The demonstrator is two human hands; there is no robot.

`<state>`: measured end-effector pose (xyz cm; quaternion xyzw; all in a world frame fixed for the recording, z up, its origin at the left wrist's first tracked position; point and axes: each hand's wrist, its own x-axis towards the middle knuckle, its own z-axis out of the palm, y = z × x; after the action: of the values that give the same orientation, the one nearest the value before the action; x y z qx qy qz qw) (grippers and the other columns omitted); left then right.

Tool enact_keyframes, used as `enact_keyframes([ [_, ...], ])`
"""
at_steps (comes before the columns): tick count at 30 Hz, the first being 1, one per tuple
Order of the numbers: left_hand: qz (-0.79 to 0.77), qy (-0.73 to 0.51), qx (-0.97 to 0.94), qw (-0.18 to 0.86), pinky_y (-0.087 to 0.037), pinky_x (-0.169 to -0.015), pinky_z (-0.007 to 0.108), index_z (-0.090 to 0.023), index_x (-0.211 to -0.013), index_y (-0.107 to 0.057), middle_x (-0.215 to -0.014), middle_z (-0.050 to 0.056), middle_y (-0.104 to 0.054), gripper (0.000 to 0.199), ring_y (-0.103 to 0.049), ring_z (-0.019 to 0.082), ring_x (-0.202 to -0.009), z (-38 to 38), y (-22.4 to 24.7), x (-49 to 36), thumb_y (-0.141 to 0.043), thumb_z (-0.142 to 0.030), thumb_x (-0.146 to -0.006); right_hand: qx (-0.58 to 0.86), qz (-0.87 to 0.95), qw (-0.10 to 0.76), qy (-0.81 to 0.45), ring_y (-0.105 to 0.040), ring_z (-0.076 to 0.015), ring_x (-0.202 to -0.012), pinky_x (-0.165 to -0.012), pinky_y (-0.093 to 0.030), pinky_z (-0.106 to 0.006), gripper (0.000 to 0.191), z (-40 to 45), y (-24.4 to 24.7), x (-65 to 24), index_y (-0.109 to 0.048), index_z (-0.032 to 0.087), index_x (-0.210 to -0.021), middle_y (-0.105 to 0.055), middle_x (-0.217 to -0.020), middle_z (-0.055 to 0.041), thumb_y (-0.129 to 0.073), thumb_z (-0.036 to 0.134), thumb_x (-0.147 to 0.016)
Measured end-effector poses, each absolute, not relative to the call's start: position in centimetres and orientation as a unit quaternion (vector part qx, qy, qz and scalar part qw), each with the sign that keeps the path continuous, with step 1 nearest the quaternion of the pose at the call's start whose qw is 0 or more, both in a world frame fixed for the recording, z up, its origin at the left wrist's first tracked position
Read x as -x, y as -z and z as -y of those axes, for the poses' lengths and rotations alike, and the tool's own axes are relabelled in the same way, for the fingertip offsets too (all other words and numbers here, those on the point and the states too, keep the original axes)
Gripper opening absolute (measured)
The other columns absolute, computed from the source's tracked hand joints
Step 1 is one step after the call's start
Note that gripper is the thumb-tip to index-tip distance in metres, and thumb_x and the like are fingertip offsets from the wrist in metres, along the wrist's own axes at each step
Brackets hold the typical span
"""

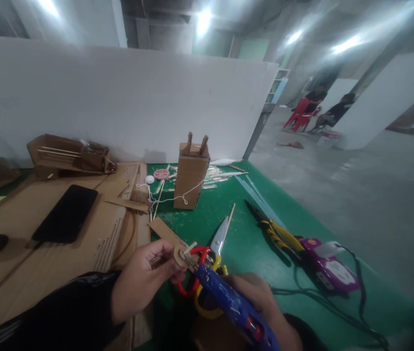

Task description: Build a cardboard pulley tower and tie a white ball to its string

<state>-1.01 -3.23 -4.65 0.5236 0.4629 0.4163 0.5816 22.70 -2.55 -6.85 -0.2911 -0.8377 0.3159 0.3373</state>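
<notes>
1. the left hand (143, 275) is clamping the small cardboard disc (179, 254) between thumb and fingers, and a short stick (191, 247) is sticking out beside it.
2. the right hand (258, 292) is wrapping round the blue glue gun (232, 302); its nozzle is pointing at the disc, though whether it is touching i cannot tell.
3. the disc is looking light, fairly stiff and easily crushed, so a gentle pinch at its rim, clear of the nozzle, is probably suiting it best.
4. the glue gun is seeming heavier and rigid, perhaps smooth; its body is offering the safer hold, its tip likely being hot.
5. just beyond the nozzle, scissors (220, 236) are lying on the green table (243, 236).
6. farther out, a cardboard box (191, 184) is standing upright, and pliers (278, 235) are resting near a purple power strip (329, 268).
</notes>
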Motion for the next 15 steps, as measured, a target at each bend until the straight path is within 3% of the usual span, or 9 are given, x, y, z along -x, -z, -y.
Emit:
enact_keyframes([
  [15, -0.47, -0.421, -0.512, 0.583, -0.046, -0.062, 0.024, -0.013, -0.076, -0.057, -0.067, 0.003, -0.065, 0.033, -0.059, 0.013, -0.063, 3.12, 4.69, 0.75, -0.067, -0.044, -0.079, 0.287, 0.834, 0.332, -0.334, -0.055, -0.0122, -0.052, -0.051, -0.041, -0.02, 0.054, 2.57, 6.06, -22.57, -0.061, 0.014, -0.076, -0.061, -0.06, -0.0054, -0.038, 0.061, -0.091],
])
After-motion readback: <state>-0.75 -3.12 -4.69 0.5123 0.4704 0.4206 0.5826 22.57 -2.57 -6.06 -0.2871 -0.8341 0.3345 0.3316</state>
